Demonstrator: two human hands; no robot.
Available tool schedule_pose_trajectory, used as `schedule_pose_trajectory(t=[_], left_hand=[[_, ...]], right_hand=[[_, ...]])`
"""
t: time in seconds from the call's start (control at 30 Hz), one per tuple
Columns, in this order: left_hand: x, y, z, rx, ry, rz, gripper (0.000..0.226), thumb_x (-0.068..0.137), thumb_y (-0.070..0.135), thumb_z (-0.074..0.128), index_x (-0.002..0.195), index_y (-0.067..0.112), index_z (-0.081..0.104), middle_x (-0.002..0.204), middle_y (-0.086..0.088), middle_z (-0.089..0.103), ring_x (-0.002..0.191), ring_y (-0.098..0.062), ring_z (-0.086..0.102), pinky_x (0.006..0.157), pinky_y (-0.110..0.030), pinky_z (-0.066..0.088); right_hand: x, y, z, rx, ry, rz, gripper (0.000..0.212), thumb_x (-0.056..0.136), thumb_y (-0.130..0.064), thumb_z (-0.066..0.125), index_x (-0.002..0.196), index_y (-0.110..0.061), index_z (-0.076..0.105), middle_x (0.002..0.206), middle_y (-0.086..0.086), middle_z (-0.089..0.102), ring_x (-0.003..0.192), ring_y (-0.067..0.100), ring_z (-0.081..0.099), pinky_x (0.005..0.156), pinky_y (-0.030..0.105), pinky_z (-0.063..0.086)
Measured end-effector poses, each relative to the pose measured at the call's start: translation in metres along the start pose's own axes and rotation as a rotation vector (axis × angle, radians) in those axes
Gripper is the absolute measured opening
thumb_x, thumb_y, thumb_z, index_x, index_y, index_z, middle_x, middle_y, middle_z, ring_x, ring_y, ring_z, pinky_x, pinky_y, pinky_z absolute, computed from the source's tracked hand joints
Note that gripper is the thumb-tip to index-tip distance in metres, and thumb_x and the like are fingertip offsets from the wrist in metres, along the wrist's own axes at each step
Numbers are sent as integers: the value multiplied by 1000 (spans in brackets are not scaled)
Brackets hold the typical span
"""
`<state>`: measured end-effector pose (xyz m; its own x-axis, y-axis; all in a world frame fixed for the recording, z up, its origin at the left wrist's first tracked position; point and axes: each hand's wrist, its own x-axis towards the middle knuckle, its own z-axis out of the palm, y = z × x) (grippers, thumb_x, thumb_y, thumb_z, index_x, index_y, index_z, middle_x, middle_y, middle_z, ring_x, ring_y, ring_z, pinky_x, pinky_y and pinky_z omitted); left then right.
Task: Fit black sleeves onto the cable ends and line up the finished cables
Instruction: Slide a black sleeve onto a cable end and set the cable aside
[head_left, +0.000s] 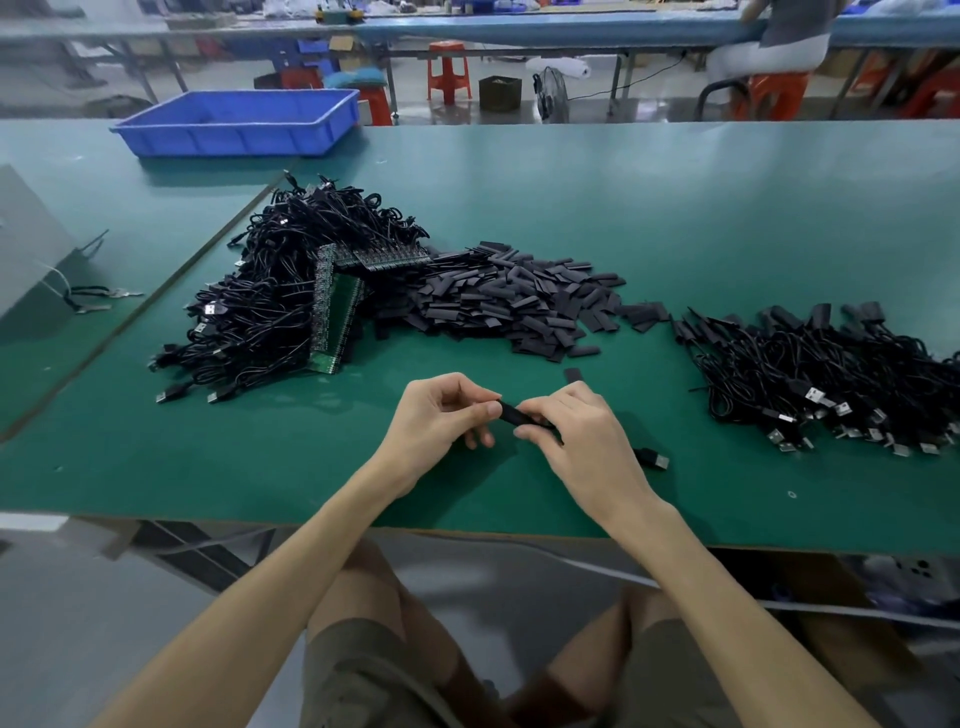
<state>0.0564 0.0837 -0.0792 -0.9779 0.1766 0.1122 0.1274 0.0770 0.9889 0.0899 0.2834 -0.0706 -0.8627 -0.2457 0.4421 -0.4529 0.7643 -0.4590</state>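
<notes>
While you held the short black tubular sleeve (511, 414) just above the near part of the green table mat (727, 208), your left hand (441, 410) pinched one end between thumb and fingertips and your right hand (576, 436) gripped the other. A black USB plug with a metal tip (655, 459) lay on the mat just right of that hand. Beyond your hands sat the heap of loose black sleeves (519, 301), touching the tangled pile of black cables (270, 312) and green circuit boards (337, 317) on the left. To your right, well apart, lay sleeved black cables in a row (831, 374). A blue plastic tray (239, 122) stood at the far left.
</notes>
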Motion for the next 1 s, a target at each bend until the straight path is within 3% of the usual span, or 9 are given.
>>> schedule_pose_trajectory(t=[0.37,0.73,0.9,1.0], left_hand=[[0,2,2,-42,7,-32,14,91,5,72,105,4,76,89,-11,79,80,-25,76,64,-24,57],[0,1,2,0,65,-30,13,97,10,67,107,7,74,91,-8,78,77,-26,76,63,-25,57],[1,2,4,111,54,-44,12,99,8,63,105,8,74,88,-5,78,70,-20,74,62,-22,55],[1,2,6,158,34,-43,12,100,8,62,103,9,74,88,-5,77,69,-20,73,62,-23,55]], right_hand=[[2,-7,5,32,59,50,19,88,-13,80,103,-1,78,87,6,74,93,26,63,84,47,54],[3,-4,0,40,86,98,19,91,-16,77,107,-5,76,93,5,72,96,24,62,86,45,54],[27,30,-26,62,213,316,22,98,-20,68,117,-10,73,94,-7,61,104,21,61,91,35,52],[47,52,-39,5,85,521,40,102,-24,62,138,-6,60,120,8,69,131,27,48,101,38,44]])
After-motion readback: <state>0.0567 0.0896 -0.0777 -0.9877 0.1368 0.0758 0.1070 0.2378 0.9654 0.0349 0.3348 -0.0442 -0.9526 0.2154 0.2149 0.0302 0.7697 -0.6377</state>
